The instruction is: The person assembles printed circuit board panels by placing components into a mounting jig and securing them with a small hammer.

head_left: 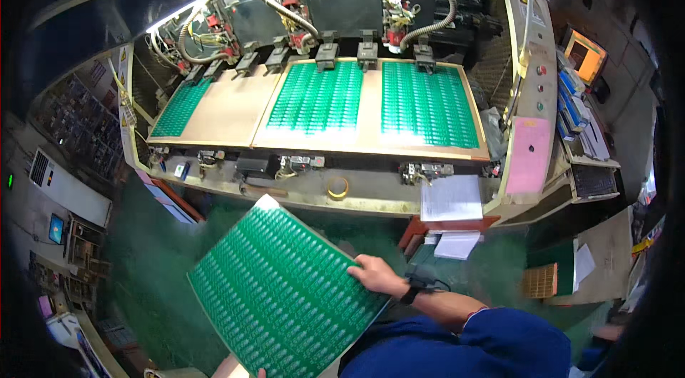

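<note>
Green and glossy, the flat rectangular panel point(285, 292) bears pale rows.

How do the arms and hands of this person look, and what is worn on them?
The right hand wears no glove. A black band circles its wrist, with what looks like a thin dark cord beside it. The blue sleeve leaves the forearm bare. Little of the left hand shows; its sleeve is out of view.
</note>
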### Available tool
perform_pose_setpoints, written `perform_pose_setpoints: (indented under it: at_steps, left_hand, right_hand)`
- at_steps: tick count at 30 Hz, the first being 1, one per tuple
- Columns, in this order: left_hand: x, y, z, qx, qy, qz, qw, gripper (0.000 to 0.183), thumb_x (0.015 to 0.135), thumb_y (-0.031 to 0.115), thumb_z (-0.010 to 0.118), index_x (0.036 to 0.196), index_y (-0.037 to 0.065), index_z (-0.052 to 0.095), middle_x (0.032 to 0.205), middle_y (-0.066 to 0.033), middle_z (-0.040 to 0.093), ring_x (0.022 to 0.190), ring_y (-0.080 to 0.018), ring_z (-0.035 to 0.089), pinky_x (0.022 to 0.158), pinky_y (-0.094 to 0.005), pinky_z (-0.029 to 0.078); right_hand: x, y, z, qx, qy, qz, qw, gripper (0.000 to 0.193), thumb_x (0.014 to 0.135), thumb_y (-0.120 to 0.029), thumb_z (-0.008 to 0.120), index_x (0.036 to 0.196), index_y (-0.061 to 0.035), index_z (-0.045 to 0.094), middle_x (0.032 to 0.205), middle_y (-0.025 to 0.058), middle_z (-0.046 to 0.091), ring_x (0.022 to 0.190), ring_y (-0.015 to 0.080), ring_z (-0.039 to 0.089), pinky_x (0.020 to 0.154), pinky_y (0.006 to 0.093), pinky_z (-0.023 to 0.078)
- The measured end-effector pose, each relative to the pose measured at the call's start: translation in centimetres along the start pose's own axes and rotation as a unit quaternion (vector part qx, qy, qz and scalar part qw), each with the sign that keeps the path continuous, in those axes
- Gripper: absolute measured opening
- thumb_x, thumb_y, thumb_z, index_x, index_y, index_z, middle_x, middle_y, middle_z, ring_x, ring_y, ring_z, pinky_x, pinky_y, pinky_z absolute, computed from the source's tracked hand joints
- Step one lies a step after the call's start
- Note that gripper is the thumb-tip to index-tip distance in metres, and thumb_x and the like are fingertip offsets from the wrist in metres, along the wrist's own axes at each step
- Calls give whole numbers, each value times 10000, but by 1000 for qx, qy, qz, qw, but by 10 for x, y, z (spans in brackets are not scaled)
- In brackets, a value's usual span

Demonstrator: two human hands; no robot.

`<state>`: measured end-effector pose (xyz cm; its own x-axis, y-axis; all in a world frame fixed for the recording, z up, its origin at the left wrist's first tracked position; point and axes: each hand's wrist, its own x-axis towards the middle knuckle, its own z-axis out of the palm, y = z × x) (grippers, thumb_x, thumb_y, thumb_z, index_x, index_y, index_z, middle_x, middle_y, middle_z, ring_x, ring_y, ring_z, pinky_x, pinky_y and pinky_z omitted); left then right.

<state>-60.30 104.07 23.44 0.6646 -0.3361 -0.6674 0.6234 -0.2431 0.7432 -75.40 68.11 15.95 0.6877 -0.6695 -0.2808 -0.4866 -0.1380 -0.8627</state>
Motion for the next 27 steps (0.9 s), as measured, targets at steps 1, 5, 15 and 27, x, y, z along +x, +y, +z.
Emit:
perform_pose_setpoints:
  at_steps: [1,5,15,27]
  left_hand:
    - [6,11,-2,-6,17,21,1000,493,946,121,639,1390,-59,525,1263,-162,640,1080,-277,638,946,-405,530]
    - [77,31,11,-99,-7,170,980,507,915,76,638,1391,-47,513,1237,-158,673,1046,-275,682,945,-426,549]
    - [299,168,221,-14,-269,89,959,403,908,27,641,1301,-46,586,1188,-122,694,1010,-220,688,903,-377,560]
    - [398,137,277,-153,-306,-143,929,429,1083,283,447,1376,-16,542,1306,-145,644,1151,-268,646,988,-427,531]
  right_hand:
    - [10,-8,-16,5,20,-18,1000,387,954,-357,623,1017,22,673,1009,260,690,975,427,666,856,480,514]
    - [54,-22,-84,53,109,-35,992,367,953,-321,628,989,39,690,911,220,700,855,327,693,779,427,528]
    - [217,48,-209,77,280,14,957,274,947,-197,657,817,43,642,669,36,580,639,95,492,586,324,419]
    - [264,114,-229,212,200,195,937,259,923,-160,724,1065,57,719,898,66,727,765,120,634,716,294,505]
